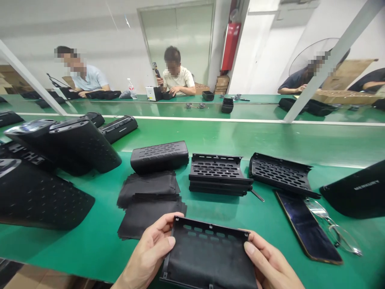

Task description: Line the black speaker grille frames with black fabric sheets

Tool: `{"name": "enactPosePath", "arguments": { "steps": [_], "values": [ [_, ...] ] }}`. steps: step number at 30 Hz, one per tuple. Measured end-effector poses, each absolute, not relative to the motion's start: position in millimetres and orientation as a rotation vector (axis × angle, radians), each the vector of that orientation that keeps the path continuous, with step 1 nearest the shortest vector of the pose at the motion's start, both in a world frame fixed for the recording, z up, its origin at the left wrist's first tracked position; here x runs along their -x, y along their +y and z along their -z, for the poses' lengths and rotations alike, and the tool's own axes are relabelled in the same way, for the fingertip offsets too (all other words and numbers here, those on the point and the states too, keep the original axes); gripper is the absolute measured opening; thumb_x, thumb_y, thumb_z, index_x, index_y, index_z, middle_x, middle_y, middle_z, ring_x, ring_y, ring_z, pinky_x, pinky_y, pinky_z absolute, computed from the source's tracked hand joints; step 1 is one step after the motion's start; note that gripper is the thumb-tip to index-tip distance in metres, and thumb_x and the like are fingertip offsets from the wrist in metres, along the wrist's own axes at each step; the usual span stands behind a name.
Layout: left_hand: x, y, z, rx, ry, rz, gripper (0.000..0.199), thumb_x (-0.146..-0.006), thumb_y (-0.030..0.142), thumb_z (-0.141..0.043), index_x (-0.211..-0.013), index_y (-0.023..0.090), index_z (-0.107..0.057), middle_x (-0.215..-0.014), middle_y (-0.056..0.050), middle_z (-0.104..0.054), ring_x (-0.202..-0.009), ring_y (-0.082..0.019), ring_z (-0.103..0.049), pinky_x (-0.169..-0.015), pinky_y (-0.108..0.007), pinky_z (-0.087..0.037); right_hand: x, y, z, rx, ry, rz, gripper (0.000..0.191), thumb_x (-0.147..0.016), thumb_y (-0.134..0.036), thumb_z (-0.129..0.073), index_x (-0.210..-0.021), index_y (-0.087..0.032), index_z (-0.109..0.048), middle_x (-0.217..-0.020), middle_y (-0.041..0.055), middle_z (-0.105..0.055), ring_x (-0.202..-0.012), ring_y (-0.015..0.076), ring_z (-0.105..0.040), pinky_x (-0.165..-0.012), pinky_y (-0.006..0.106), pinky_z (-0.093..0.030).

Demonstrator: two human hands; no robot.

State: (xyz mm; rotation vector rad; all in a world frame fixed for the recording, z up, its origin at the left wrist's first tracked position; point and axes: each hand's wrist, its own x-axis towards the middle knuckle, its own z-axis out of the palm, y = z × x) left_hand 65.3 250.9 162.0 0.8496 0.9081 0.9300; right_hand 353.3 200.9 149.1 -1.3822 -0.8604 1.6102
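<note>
1. Just beyond the left hand, black cloth sheets lie in loose piles on the green counter; a closed black speaker shell sits behind them.
2. Straight ahead of both hands stands a stack of slotted grilles; one more curved grille lies ahead of the right hand.
3. Beside the right hand, close by, a phone lies flat with glasses resting against its far edge.
4. Well off to the left, large black housings crowd the counter.
5. Both hands grasp a black grille panel by its side edges, thumbs on top, fingers curled under. It is held nearly flat over the counter's near edge, covered by dark cloth below its slots.
6. Across the belt, other people sit working.
</note>
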Motion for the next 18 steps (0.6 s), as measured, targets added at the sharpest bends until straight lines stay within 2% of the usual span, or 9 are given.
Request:
{"name": "enactPosePath", "arguments": {
  "steps": [5, 9, 14, 18],
  "values": [
    [-62.6, 251.9, -157.1, -0.892, 0.870, -0.945, 0.048, -0.088, 0.041, -0.077, -0.133, 0.028, -0.069, -0.126, -0.008, -0.073, -0.121, -0.028, -0.067, -0.101, -0.033, -0.054, -353.6, 198.7, -146.6, 1.359, -0.874, -1.574, 0.048, -0.094, -0.065, -0.066, -0.118, -0.024, -0.064, -0.076, -0.0032, -0.055, -0.056, 0.0095, -0.038, -0.054, 0.023, -0.033],
    [-59.3, 250.2, -154.1, -0.925, 0.824, -0.947, 0.049, -0.089, 0.037, -0.076, -0.136, 0.026, -0.067, -0.127, -0.010, -0.072, -0.118, -0.028, -0.067, -0.100, -0.033, -0.055, -352.0, 195.2, -150.6, 1.479, -0.912, -1.462, 0.051, -0.093, -0.067, -0.066, -0.118, -0.022, -0.066, -0.070, -0.0039, -0.050, -0.058, 0.0109, -0.039, -0.054, 0.023, -0.034],
    [-56.8, 246.4, -152.5, -0.943, 0.806, -0.959, 0.049, -0.091, 0.034, -0.075, -0.138, 0.024, -0.065, -0.127, -0.012, -0.072, -0.114, -0.028, -0.068, -0.100, -0.035, -0.056, -357.3, 191.6, -149.0, 1.430, -0.939, -1.540, 0.057, -0.095, -0.064, -0.064, -0.137, -0.025, -0.058, -0.080, -0.0012, -0.058, -0.063, 0.0147, -0.044, -0.060, 0.028, -0.039],
    [-54.8, 243.1, -153.0, -0.989, 0.809, -0.964, 0.048, -0.093, 0.032, -0.073, -0.139, 0.024, -0.064, -0.130, -0.011, -0.071, -0.112, -0.027, -0.068, -0.099, -0.036, -0.057, -357.6, 189.3, -151.5, 1.463, -0.950, -1.475, 0.061, -0.093, -0.062, -0.068, -0.139, -0.024, -0.057, -0.088, 0.0004, -0.058, -0.067, 0.0151, -0.042, -0.059, 0.027, -0.037]
  ]
}}
